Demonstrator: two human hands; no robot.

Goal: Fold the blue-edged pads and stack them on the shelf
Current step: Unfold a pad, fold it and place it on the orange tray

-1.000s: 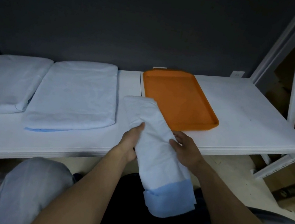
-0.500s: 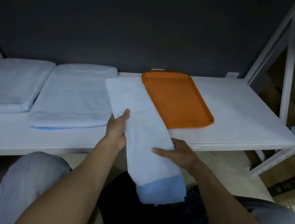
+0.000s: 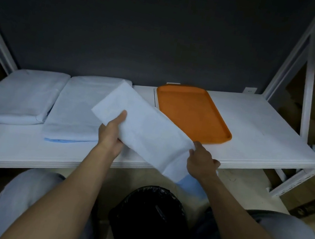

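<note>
I hold a long white pad (image 3: 146, 130) with a blue edge slantwise above the front of the white shelf (image 3: 254, 136). My left hand (image 3: 110, 134) grips its left side, thumb on top. My right hand (image 3: 202, 161) pinches its lower right end, where the blue edge (image 3: 189, 183) hangs below the shelf front. Two folded pads lie on the shelf's left part: one at the far left (image 3: 17, 96), another (image 3: 75, 113) beside it with a blue edge showing at the front. The held pad's far corner overlaps the second folded pad.
An orange tray (image 3: 191, 112) sits on the shelf just right of the held pad. A black-lined bin (image 3: 151, 221) stands on the floor between my knees. White shelf posts (image 3: 308, 82) rise at the right, cardboard boxes behind them.
The pad has been lifted higher and swung leftward over the shelf, opening out longer. My left hand moved up and left with it; my right hand moved to the pad's lower right end.
</note>
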